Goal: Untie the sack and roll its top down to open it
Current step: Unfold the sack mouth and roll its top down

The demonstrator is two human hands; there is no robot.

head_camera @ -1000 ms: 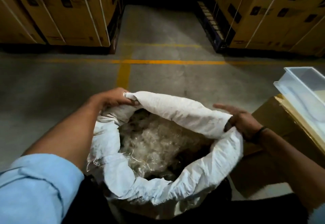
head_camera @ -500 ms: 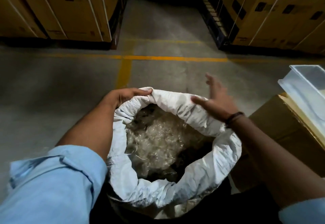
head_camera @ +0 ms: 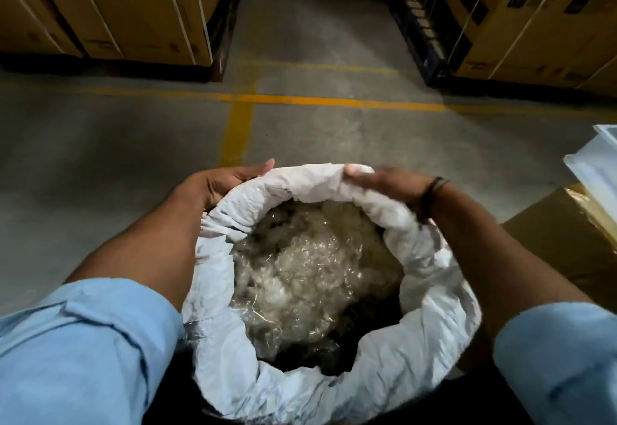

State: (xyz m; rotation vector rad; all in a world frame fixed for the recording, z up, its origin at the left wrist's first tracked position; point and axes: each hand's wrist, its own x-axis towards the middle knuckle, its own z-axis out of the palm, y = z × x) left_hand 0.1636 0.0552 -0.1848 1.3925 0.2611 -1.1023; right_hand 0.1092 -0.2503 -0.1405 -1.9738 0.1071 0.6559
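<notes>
A white woven sack [head_camera: 430, 294] stands open in front of me, its top rolled down into a thick rim all round. Inside lies a pale, tangled, fibrous mass [head_camera: 300, 267] with dark shadow below it. My left hand [head_camera: 220, 184] grips the rim at its far left edge, fingers on the outside. My right hand [head_camera: 390, 184] lies over the far right part of the rim, fingers curled on the rolled fabric; it is slightly blurred. A dark band circles my right wrist. No tie or string shows.
A brown cardboard box [head_camera: 564, 241] stands close on the right, with a white plastic tray [head_camera: 597, 170] on it. Strapped cardboard cartons on pallets [head_camera: 110, 7] line the far left and far right [head_camera: 534, 17]. Grey concrete floor with yellow lines [head_camera: 300, 100] stretches ahead.
My right hand let go of the rim's right side, lifted, and came down on the far edge of the rim. My left hand slid a little outward along the rim.
</notes>
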